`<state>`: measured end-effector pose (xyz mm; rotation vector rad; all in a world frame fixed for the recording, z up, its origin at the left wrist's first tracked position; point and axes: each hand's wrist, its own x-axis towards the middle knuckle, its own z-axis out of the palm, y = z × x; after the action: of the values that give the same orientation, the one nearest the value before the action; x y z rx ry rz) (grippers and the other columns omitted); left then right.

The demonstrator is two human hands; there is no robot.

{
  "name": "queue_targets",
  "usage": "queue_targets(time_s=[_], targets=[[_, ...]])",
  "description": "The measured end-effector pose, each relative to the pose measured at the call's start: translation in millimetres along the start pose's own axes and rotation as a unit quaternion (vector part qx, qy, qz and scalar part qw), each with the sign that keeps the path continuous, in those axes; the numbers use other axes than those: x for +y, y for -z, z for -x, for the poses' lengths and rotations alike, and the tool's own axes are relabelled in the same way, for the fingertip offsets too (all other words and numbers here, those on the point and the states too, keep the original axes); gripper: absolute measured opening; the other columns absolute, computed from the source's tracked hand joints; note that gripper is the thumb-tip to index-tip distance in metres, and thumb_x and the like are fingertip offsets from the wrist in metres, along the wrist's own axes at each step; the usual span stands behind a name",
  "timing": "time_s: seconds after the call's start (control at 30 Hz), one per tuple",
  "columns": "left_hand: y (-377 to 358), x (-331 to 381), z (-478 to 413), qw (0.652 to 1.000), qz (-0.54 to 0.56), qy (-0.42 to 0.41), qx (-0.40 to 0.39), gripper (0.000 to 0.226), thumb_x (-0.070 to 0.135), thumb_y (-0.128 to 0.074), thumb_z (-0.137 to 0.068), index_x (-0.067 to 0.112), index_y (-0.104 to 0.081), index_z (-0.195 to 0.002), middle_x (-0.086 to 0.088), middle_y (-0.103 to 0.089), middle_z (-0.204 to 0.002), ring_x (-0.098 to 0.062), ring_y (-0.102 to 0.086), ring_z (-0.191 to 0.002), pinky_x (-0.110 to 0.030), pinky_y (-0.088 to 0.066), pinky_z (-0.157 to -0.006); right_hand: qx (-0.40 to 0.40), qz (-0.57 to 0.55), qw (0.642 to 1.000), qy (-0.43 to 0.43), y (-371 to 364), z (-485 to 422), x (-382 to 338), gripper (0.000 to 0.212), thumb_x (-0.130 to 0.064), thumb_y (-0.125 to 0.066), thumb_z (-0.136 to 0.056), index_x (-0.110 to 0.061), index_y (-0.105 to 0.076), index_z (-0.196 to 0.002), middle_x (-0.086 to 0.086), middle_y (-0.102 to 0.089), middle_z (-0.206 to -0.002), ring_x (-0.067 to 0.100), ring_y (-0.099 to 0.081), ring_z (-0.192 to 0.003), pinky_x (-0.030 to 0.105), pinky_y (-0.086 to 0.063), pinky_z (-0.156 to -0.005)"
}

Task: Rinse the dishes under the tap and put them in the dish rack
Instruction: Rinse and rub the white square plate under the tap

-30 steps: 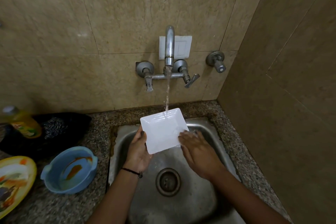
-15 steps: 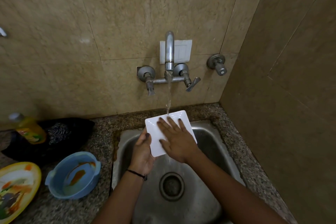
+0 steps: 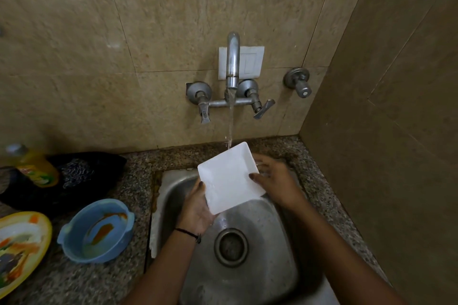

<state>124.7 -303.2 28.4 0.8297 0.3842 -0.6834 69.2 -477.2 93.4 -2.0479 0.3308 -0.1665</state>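
A square white plate (image 3: 229, 176) is held tilted over the steel sink (image 3: 262, 277), its far corner under the running water from the wall tap (image 3: 232, 62). My left hand (image 3: 197, 208) grips the plate's near left edge from below, thumb on top. My right hand (image 3: 275, 182) holds the right edge, thumb on the plate's face. A blue bowl (image 3: 98, 230) with orange smears and a yellow patterned plate (image 3: 21, 247) wait on the counter to the left. No dish rack is in view.
A yellow dish-soap bottle (image 3: 34, 168) and a dark cloth (image 3: 81, 176) lie at the back left of the granite counter (image 3: 81, 285). A second valve (image 3: 298, 83) sticks out of the wall on the right. A tiled side wall closes in the right.
My right hand slid from the plate's face to its right edge. The plate turned a little and dropped lower over the sink, water still running on its far corner.
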Motion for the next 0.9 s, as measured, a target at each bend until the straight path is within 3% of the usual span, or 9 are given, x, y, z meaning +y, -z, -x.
queue_targets(time_s=[0.1,0.17,0.27,0.4,0.5,0.57,0.67,0.73,0.9], targets=[[-4,5,3,0.999,0.002,0.051,-0.010,0.061,0.056,-0.035,-0.096,0.008,-0.051,-0.131,-0.015,-0.063,-0.123,-0.030,-0.058,-0.112,-0.044,-0.047,-0.091,0.007,-0.022,0.999,0.040,13,10,5,0.035,0.003,-0.061,-0.084,-0.019,-0.068,-0.111,-0.006,-0.070,-0.108,0.003,-0.065,-0.097,0.027,-0.055,-0.084],[-6,10,2,0.998,0.023,0.058,-0.033,0.075,0.063,-0.033,-0.092,0.002,-0.050,-0.131,-0.019,-0.062,-0.127,-0.031,-0.058,-0.114,-0.041,-0.047,-0.094,0.007,-0.072,0.996,0.048,19,18,8,0.027,0.005,-0.064,-0.081,-0.016,-0.073,-0.096,-0.002,-0.073,-0.101,0.007,-0.068,-0.094,0.029,-0.056,-0.084],[-16,22,1,0.996,0.042,0.045,-0.071,0.068,0.044,-0.046,-0.091,-0.004,-0.042,-0.138,-0.023,-0.057,-0.132,-0.029,-0.061,-0.110,-0.041,-0.051,-0.097,0.033,-0.076,0.993,0.089,25,27,16,0.020,0.007,-0.068,-0.078,-0.009,-0.074,-0.089,0.003,-0.071,-0.107,-0.001,-0.065,-0.099,0.021,-0.052,-0.091],[-29,33,0,0.994,0.019,0.006,-0.108,0.048,0.023,-0.047,-0.096,-0.001,-0.045,-0.137,-0.020,-0.068,-0.117,-0.026,-0.070,-0.099,-0.039,-0.060,-0.076,0.038,0.018,0.988,0.149,13,24,34,0.035,0.016,-0.062,-0.079,-0.006,-0.070,-0.105,0.000,-0.060,-0.123,-0.013,-0.051,-0.116,0.018,-0.041,-0.103],[-34,37,-1,0.991,0.044,-0.006,-0.126,0.042,0.024,-0.041,-0.101,0.003,-0.046,-0.137,-0.018,-0.065,-0.124,-0.027,-0.069,-0.103,-0.042,-0.059,-0.081,0.045,0.154,0.962,0.222,-8,22,37,0.047,0.001,-0.054,-0.084,-0.013,-0.056,-0.129,-0.003,-0.046,-0.140,0.009,-0.035,-0.137,0.029,-0.026,-0.115],[-36,37,0,0.989,0.049,-0.009,-0.136,0.040,0.026,-0.038,-0.102,0.006,-0.049,-0.135,-0.016,-0.065,-0.124,-0.027,-0.068,-0.105,-0.041,-0.058,-0.084,0.033,0.218,0.939,0.264,-22,20,31,0.048,-0.012,-0.046,-0.089,-0.014,-0.047,-0.137,-0.002,-0.038,-0.147,0.013,-0.024,-0.143,0.031,-0.016,-0.119],[-35,35,2,0.990,0.020,-0.004,-0.142,0.043,0.029,-0.038,-0.101,0.007,-0.050,-0.135,-0.015,-0.065,-0.125,-0.025,-0.066,-0.106,-0.038,-0.053,-0.089,-0.009,0.290,0.906,0.309,-38,9,14,0.048,-0.027,-0.036,-0.097,-0.009,-0.039,-0.142,0.008,-0.037,-0.149,0.017,-0.028,-0.142,0.040,-0.018,-0.118],[-30,34,2,0.990,0.015,-0.008,-0.143,0.043,0.030,-0.039,-0.100,0.008,-0.051,-0.135,-0.013,-0.066,-0.125,-0.023,-0.066,-0.104,-0.036,-0.053,-0.088,-0.028,0.328,0.897,0.295,-40,-6,5,0.052,-0.034,-0.027,-0.098,-0.009,-0.034,-0.144,0.008,-0.034,-0.151,0.016,-0.025,-0.143,0.038,-0.014,-0.119],[-26,31,3,0.988,0.019,-0.013,-0.151,0.038,0.028,-0.038,-0.101,0.009,-0.054,-0.129,-0.014,-0.064,-0.127,-0.024,-0.065,-0.111,-0.041,-0.052,-0.095,0.038,0.344,0.915,0.207,-43,-34,-4,0.062,-0.038,-0.013,-0.094,-0.010,-0.030,-0.146,0.007,-0.029,-0.154,0.024,-0.019,-0.145,0.041,-0.011,-0.120]])
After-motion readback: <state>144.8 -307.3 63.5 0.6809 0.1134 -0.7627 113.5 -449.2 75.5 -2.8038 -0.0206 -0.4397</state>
